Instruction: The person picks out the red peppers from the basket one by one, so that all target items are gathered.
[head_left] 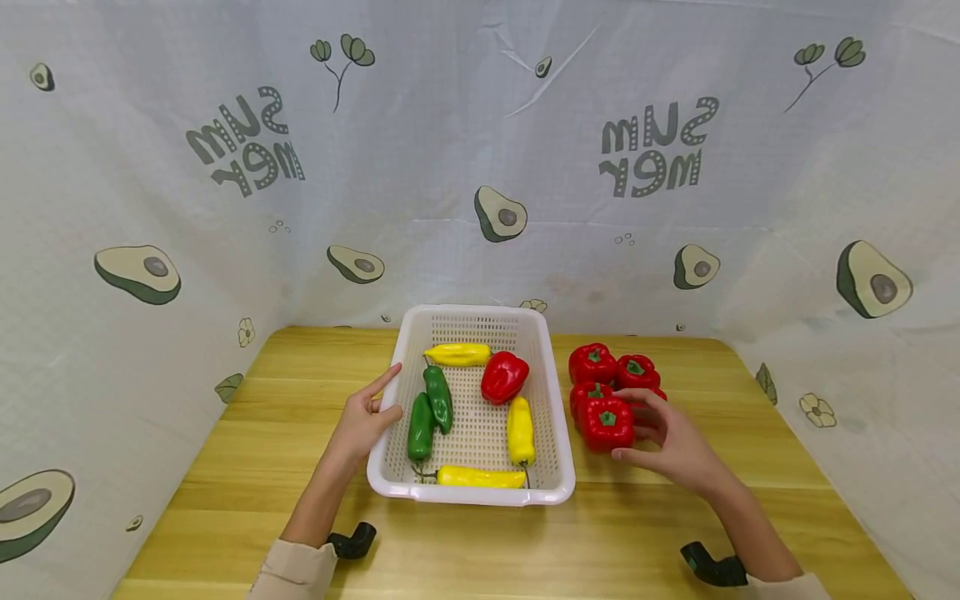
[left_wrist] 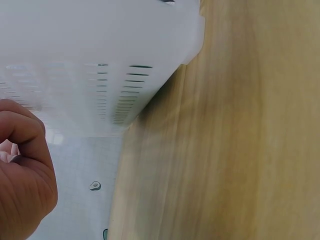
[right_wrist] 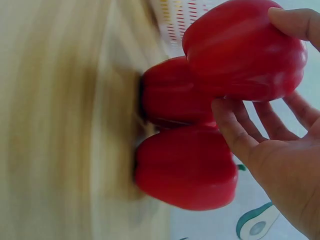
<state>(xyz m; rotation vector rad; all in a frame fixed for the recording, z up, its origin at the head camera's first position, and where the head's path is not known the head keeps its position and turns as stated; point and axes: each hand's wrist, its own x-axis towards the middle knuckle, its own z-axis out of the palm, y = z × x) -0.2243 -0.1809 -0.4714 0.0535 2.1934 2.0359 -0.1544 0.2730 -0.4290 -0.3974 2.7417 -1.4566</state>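
Note:
A white perforated plastic basket (head_left: 475, 497) stands on the table. In it lie a red bell pepper (head_left: 504, 377), two long green peppers (head_left: 438, 400) and three yellow peppers (head_left: 521, 431). My left hand (head_left: 363, 425) holds the basket's left rim, thumb and index finger on the edge; the left wrist view shows the other fingers curled by the wall. Right of the basket, my right hand (head_left: 672, 439) grips a red bell pepper (right_wrist: 245, 50) between thumb and fingers, raised above the table. More red bell peppers (right_wrist: 187, 167) stand close behind it, one partly hidden by the hand.
The wooden table (head_left: 300, 417) runs along both sides of the basket and in front of it. A pale curtain (head_left: 450, 150) printed with avocados closes off the back and sides. Black curved pieces (head_left: 714, 566) sit at both wrists.

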